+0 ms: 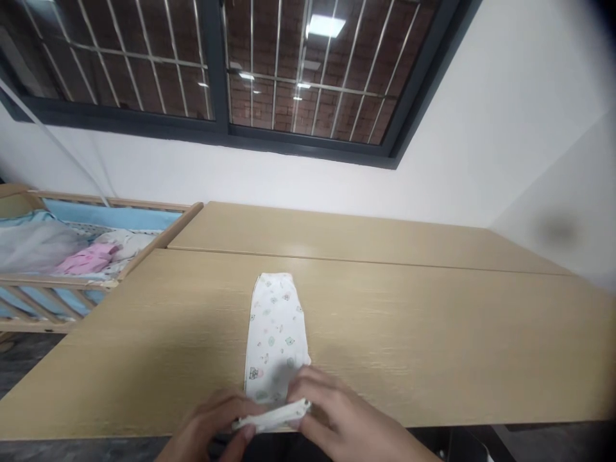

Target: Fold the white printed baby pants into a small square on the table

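A pair of white baby pants (276, 327) with a small animal and leaf print lies folded lengthwise on the wooden table. The narrow leg end points away from me, and the wide end comes toward the table's front edge. My left hand (214, 420) pinches the left side of that near end between thumb and fingers. On the right side, my right hand (332, 410) grips the same end, its fingers partly covering the cloth. Between both hands the near edge is lifted and bunched into a narrow fold.
The pale wooden table (409, 321) has a seam running across its far part. To the left stands a wooden crib (158, 240) with blue lining, holding a pink cloth (89, 258) and white bedding. A barred window (308, 77) is set in the wall behind.
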`<state>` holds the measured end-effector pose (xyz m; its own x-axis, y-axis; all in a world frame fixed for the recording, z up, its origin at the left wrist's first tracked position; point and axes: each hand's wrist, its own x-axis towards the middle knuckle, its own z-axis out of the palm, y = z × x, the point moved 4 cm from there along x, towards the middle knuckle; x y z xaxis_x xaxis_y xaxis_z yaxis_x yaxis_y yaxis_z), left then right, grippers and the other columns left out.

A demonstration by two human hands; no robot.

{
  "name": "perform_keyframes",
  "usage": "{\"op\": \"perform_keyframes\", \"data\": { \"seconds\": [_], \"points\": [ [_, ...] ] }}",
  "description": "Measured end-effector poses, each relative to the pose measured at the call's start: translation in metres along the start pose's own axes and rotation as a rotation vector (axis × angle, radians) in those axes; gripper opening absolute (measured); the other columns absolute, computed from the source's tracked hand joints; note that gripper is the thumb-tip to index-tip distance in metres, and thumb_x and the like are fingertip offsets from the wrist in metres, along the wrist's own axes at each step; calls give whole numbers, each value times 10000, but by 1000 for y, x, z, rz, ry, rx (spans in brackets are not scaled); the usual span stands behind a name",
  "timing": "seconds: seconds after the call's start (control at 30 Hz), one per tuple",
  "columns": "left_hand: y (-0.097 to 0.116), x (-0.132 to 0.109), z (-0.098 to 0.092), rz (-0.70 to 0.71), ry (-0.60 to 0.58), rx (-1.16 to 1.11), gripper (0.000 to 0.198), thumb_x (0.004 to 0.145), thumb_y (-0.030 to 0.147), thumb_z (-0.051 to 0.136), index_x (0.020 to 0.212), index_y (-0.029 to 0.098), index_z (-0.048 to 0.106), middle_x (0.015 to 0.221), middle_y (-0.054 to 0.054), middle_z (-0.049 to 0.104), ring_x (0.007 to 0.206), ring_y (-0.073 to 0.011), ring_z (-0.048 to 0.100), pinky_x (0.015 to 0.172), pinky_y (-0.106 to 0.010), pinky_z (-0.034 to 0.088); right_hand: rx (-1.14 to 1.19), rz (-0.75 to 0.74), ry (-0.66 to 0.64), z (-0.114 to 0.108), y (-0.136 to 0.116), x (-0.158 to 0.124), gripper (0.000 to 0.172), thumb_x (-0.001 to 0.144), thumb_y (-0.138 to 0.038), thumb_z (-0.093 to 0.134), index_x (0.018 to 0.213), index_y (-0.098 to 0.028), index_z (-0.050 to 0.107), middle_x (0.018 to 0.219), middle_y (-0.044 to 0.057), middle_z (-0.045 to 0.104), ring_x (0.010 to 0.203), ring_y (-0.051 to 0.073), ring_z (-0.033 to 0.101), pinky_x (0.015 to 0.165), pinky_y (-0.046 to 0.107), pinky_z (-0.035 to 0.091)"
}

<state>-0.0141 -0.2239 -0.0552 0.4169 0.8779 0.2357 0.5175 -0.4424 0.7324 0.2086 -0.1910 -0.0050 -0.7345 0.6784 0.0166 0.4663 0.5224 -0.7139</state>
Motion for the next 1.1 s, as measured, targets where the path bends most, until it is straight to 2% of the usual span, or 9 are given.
{"op": "perform_keyframes", "data": {
  "seconds": [0.17, 0.3, 0.47, 0.63, 0.73, 0.87, 0.93, 1.0, 1.1],
  "points": [
    [13, 65, -54, 46, 251, 60, 223, 965, 381, 583, 1046, 267, 757, 1028, -25, 767, 955, -184, 717, 858, -257, 573, 78, 63, 221, -47, 10, 32, 154, 1001, -351, 584, 1108, -276, 665, 1050, 49, 659, 897, 188, 628, 785, 321, 524],
    [-8, 135, -73, -6, 260, 115, 262, 944, 410, 596, 1077, 236, 740, 1061, -38, 766, 955, -212, 703, 875, -315, 552, 212, 119, 456, -76, 55, 76, 314, 891, -393, 711, 1124, -200, 629, 883, 20, 646, 705, 154, 550, 627, 281, 445],
    [-49, 204, -65, -142, 183, 215, 236, 946, 261, 538, 1061, 169, 723, 1072, -76, 767, 957, -222, 704, 828, -300, 523, 355, 181, 571, -85, 124, 135, 299, 805, -378, 761, 965, -186, 597, 822, 8, 639, 711, 153, 593, 623, 265, 477],
    [-77, 234, -43, -224, 159, 354, 221, 924, 154, 533, 1041, 148, 720, 1072, -126, 760, 990, -247, 697, 847, -320, 511, 205, 333, 612, -79, 171, 166, 194, 794, -259, 744, 874, -189, 582, 778, 2, 635, 701, 148, 609, 636, 262, 500],
    [-72, 225, -35, -233, 167, 467, 306, 937, 162, 523, 1199, 109, 670, 1223, -192, 702, 1143, -311, 643, 965, -411, 487, 161, 338, 608, -77, 176, 165, 162, 837, -266, 702, 927, -187, 592, 868, 32, 663, 803, 179, 644, 737, 309, 539],
    [-45, 170, -10, -142, 150, 589, 422, 968, 271, 525, 1342, 86, 593, 1432, -229, 568, 1293, -387, 534, 1090, -530, 407, -55, 165, 610, -77, 143, 146, 324, 958, -354, 597, 1232, -182, 583, 1312, 142, 602, 1238, 261, 573, 1064, 433, 462],
    [-33, 134, 12, -40, 114, 701, 454, 972, 332, 521, 1330, 66, 607, 1418, -242, 579, 1244, -401, 567, 1063, -550, 437, -223, -13, 477, -68, 110, 135, 447, 1012, -408, 531, 1400, -186, 517, 1463, 166, 524, 1385, 284, 477, 1158, 469, 382],
    [-25, 101, 34, 64, 112, 826, 528, 963, 372, 525, 1332, 2, 598, 1360, -284, 609, 1199, -418, 597, 1016, -558, 481, -316, -162, 260, -51, 79, 127, 536, 1046, -461, 473, 1513, -201, 440, 1589, 161, 422, 1474, 296, 392, 1200, 485, 333],
    [-24, 70, 56, 135, 160, 928, 511, 957, 392, 528, 1209, -31, 665, 1173, -306, 689, 1125, -425, 642, 942, -545, 537, -327, -305, -34, -21, 48, 120, 583, 1078, -484, 392, 1601, -231, 344, 1692, 110, 270, 1550, 269, 279, 1240, 457, 273]
  ]
}}
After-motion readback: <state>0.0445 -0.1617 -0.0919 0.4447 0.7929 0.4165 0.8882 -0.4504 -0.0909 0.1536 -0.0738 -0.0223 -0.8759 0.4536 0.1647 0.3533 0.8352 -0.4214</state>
